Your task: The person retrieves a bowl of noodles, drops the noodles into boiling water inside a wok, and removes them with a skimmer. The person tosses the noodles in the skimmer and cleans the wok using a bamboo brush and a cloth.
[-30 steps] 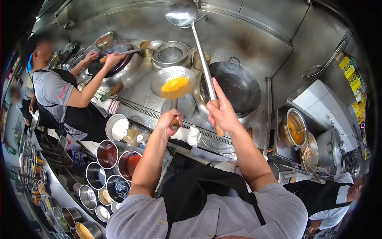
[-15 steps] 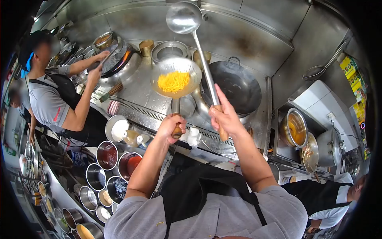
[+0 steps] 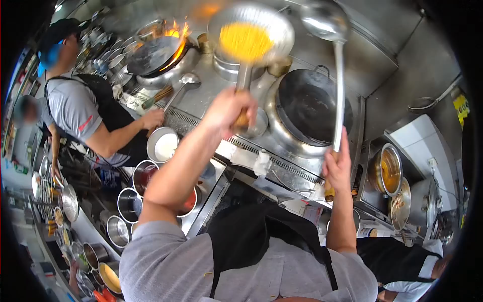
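My left hand (image 3: 230, 111) is wrapped round the wooden handle of a metal strainer (image 3: 283, 38), raised over the stove. A heap of thin yellow noodles (image 3: 245, 41) lies in its bowl, blurred by motion. In my right hand (image 3: 338, 167) is the wooden-ended handle of a long steel ladle (image 3: 326, 20). Its bowl points away from me, to the right of the strainer, and looks to hold nothing. Below and between the two tools sits a dark wok (image 3: 309, 108) on its burner, with a little steam or smoke rising from it.
At the left, a co-worker (image 3: 80, 108) holds another ladle (image 3: 190, 80) beside a flaming wok (image 3: 156, 55). Several metal pots (image 3: 163, 144) stand left of my arm. A bowl of orange liquid (image 3: 388, 168) is at the right, with another person (image 3: 397, 261) below it.
The strainer with noodles has moved up and right, away from me. The ladle has shifted right. Flames at the co-worker's wok have grown, and their hand has lowered with a ladle.
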Tool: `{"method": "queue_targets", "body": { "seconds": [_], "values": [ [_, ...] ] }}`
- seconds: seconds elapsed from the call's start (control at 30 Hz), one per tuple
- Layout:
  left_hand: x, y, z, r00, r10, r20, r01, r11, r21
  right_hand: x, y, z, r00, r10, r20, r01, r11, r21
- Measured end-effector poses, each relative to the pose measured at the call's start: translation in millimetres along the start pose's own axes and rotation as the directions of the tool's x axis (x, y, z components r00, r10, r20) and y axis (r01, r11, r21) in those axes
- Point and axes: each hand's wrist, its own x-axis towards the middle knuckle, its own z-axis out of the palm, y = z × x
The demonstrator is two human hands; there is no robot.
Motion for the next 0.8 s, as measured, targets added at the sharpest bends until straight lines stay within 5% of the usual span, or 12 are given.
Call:
{"method": "queue_targets", "body": {
  "seconds": [0.1, 0.23, 0.3, 0.4, 0.43, 0.53, 0.57, 0.6, 0.67, 0.7, 0.77, 0.8],
  "values": [
    [35, 83, 18, 0.956, 0.274, 0.106, -0.289, 0.94, 0.183, -27, 7, -18, 0.982, -0.058, -0.182, 0.051, 0.998, -0.044],
    [67, 185, 26, 0.979, 0.048, 0.196, -0.101, 0.957, 0.271, -62, 24, -46, 0.96, -0.02, -0.281, 0.004, 0.998, -0.06],
    [85, 182, 35, 0.953, 0.242, 0.182, -0.26, 0.962, 0.081, -78, 39, -62, 0.958, 0.02, -0.285, -0.034, 0.999, -0.043],
    [81, 122, 28, 0.952, 0.298, 0.073, -0.305, 0.893, 0.331, -97, 68, -93, 0.968, 0.119, -0.221, -0.124, 0.992, -0.008],
    [79, 89, 26, 0.967, 0.255, -0.017, -0.252, 0.963, 0.1, -105, 77, -104, 0.965, 0.161, -0.209, -0.169, 0.985, -0.024],
    [43, -41, 18, 0.965, 0.17, -0.198, -0.148, 0.982, 0.118, -134, 100, -134, 0.943, 0.271, -0.192, -0.274, 0.962, 0.012],
    [31, -67, 27, 0.971, 0.003, -0.24, -0.017, 0.998, -0.057, -144, 102, -143, 0.936, 0.297, -0.189, -0.293, 0.955, 0.05],
    [30, -75, 29, 0.956, -0.206, -0.21, 0.136, 0.942, -0.306, -151, 100, -153, 0.931, 0.307, -0.196, -0.31, 0.951, 0.019],
    [22, -73, 41, 0.951, -0.221, -0.214, 0.144, 0.934, -0.327, -169, 100, -181, 0.913, 0.348, -0.214, -0.365, 0.93, -0.046],
    [27, -60, 45, 0.954, -0.207, -0.214, 0.126, 0.932, -0.34, -175, 103, -196, 0.919, 0.322, -0.227, -0.35, 0.932, -0.092],
    [28, -21, 74, 0.963, 0.17, -0.208, -0.173, 0.985, 0.001, -181, 101, -221, 0.928, 0.288, -0.237, -0.328, 0.932, -0.152],
    [31, 7, 97, 0.928, 0.248, -0.279, -0.263, 0.965, -0.018, -182, 97, -229, 0.916, 0.311, -0.255, -0.347, 0.931, -0.113]
  ]
}}
